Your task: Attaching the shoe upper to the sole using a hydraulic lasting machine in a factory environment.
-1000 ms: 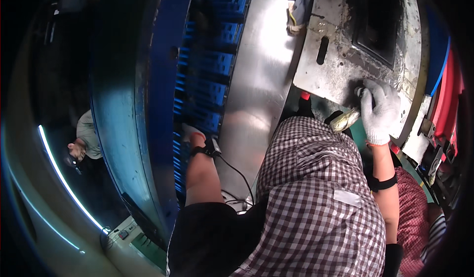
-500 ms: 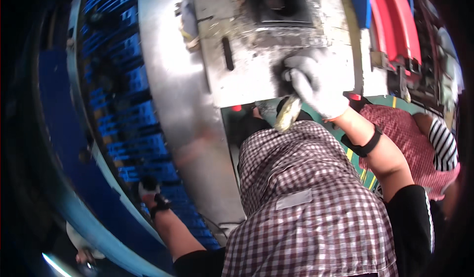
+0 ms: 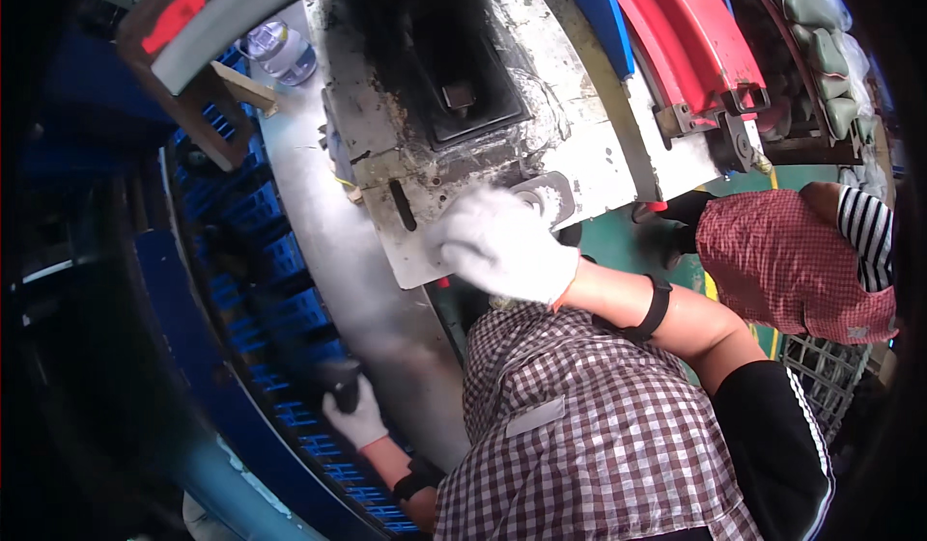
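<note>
My right hand [image 3: 507, 249], in a white glove, is closed with curled, slightly blurred fingers above the near edge of a worn metal plate [image 3: 415, 259]. A pale yellowish bit [image 3: 502, 303] shows beneath it, mostly hidden. Close by the hand, a flat grey rounded piece [image 3: 555, 196] lies on the plate. At lower left, my left hand [image 3: 359, 416], gloved too, is closed around a small dark piece [image 3: 342, 391] over the blue slatted racks [image 3: 290, 387]. Motion blurs that piece, so its kind is unclear.
A black recessed tray [image 3: 483, 131] with a small metal block [image 3: 459, 95] is set in the plate. Beyond stands a clear bottle [image 3: 280, 54] beside a curved grey bar [image 3: 241, 10]. A red machine guard [image 3: 681, 44] is at right, near a person in a red checked apron [image 3: 772, 261].
My right hand has moved left and nearer; the pale oblong thing sticking out of it is now mostly hidden. My left hand has shifted right, with a dark piece showing. The view has turned.
</note>
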Available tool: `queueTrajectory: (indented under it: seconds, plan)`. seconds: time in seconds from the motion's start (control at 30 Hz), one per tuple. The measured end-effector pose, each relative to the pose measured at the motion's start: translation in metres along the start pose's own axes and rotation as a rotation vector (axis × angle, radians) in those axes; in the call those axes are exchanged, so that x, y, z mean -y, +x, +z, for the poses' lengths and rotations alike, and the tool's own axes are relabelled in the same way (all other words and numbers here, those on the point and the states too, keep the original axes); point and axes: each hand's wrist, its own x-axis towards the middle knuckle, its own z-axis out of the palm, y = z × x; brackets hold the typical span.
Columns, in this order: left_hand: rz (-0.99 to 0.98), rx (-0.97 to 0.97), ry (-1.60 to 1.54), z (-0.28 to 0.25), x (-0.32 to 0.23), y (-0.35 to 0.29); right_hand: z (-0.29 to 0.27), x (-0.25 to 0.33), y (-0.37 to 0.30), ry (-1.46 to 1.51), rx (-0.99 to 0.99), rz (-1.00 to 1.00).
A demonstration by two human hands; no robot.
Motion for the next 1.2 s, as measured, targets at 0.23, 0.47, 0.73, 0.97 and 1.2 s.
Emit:
queueTrajectory:
  seconds: [0.23, 0.47, 0.73, 0.97, 1.2]
  plan:
    - [-0.21, 0.791, 0.795, 0.191, 0.118, -0.071, 0.011, 0.036, 0.024, 0.699, 0.308, 0.334]
    - [0.873, 1.067, 1.281, 0.326, 0.107, -0.142, -0.048, -0.068, 0.1, 0.185, -0.139, 0.546]
    - [1.64, 1.189, 0.981, 0.441, 0.103, -0.219, -0.013, -0.088, 0.133, -0.372, 0.147, 0.545]
    - [1.995, 1.556, 1.163, 0.55, 0.14, -0.247, -0.007, -0.085, 0.127, -0.382, 0.19, 0.567]
    - [1.24, 1.571, 2.078, 0.59, 0.135, -0.282, -0.055, -0.102, 0.049, -0.008, -0.266, 0.473]
